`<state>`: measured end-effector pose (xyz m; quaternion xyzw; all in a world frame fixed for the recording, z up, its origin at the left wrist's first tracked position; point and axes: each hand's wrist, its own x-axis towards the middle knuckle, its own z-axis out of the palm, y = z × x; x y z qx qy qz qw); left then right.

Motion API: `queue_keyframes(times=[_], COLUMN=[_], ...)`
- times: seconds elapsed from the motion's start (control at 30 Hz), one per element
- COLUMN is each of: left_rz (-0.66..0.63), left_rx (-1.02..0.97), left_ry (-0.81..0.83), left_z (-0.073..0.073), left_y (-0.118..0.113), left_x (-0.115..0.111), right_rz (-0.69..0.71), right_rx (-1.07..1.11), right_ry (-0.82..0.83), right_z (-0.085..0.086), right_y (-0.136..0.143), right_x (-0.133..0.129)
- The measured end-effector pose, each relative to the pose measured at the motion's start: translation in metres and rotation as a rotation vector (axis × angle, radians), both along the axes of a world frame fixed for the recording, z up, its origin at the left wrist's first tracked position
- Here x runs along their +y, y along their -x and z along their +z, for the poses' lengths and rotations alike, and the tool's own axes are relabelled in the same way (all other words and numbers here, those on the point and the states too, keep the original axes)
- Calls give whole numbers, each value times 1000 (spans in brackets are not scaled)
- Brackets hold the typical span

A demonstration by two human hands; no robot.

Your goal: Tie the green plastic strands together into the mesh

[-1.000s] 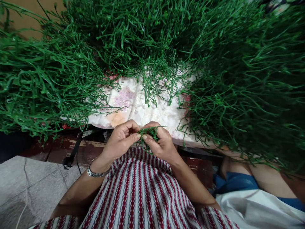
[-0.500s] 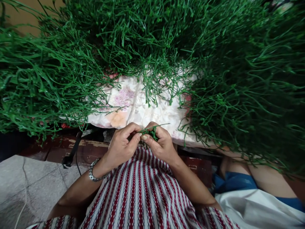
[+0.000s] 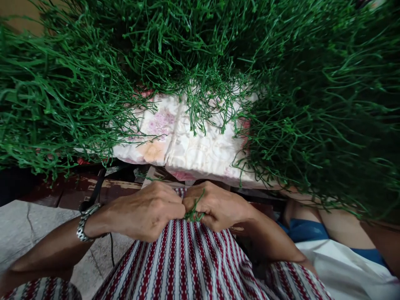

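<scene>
From the head view, just below centre towards six o'clock, here are the two hands, knuckles up and pressed together! The left hand (image 3: 150, 210) is curled into a tight fist, its grip on the green sprig (image 3: 194, 213) tucked out of sight, so I can't tell quite what its fingers pinch. The right hand (image 3: 217, 204) is clenched round that sprig, with curly green ends poking out between the two fists.

Up at twelve o'clock, a great tangled heap of green stems (image 3: 200, 33) spills forward onto the flowered cloth (image 3: 200, 152). More stems crowd in from nine o'clock right round to three, loose ends trailing over the pale fabric.

Out at eight o'clock, a metal-link band (image 3: 83, 225) circles the left wrist. Beneath the hands at six, there's a red-and-white striped garment (image 3: 184, 266). And over at four o'clock, another person's bare legs (image 3: 340, 227) show, with blue fabric (image 3: 308, 231) and a white cloth (image 3: 337, 262) alongside!
</scene>
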<state>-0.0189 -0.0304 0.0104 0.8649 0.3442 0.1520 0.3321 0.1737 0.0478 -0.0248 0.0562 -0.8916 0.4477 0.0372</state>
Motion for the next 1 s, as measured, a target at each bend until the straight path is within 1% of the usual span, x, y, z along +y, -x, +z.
queue_keyframes(times=[0.1, 0.2, 0.27, 0.37, 0.5, 0.67, 0.8, 0.87, 0.93, 1.0], left_rz=[-73, -78, -75, -78, -52, -28, -8, -5, 7, 67], left_rx=[13, -12, -46, -84, -115, -220, -286, -320, -352, -419], left_ry=[23, 53, 77, 101, 146, 236, 290, 317, 352, 378], left_z=[7, 10, 11, 11, 8, 3, -1, -2, 0, 1], left_y=[-1, -1, -1, 0, 2, 2, 1, 5, 12, 20], left_x=[-3, -6, -6, -7, -10, -12, -13, -14, -15, -13], right_rz=[83, 151, 169, 154, 143, 155, 147, 143, 133, 50], right_rx=[-26, -37, -22, 35, 76, 65, 72, 76, 100, 148], right_ry=[-32, -50, -28, 46, 125, 177, 180, 187, 233, 301], right_z=[4, 7, 9, 9, 11, 11, 7, 8, 11, 15], right_y=[-1, 0, 1, 2, 3, 4, 5, 2, -6, -16], right_x=[-1, -1, -1, -2, -1, -1, -3, -2, 2, 9])
